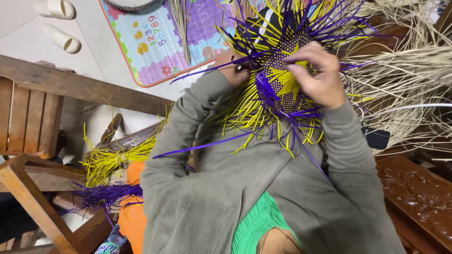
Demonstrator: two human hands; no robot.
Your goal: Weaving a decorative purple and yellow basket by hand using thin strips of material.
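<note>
Hands: left (238, 70), right (316, 75) pinch stiff yellow-purple strips of round woven mat (282, 77).

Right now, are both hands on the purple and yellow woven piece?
Yes: the right hand rests on the woven piece, and the left hand grips its edge.

Loose strands (263, 117) crowding around woven piece (287, 70)

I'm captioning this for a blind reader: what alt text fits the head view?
Two hands, the left hand and right hand, work a half-woven purple and yellow mat with loose strands. Spare strand bundles lie at left.
</note>
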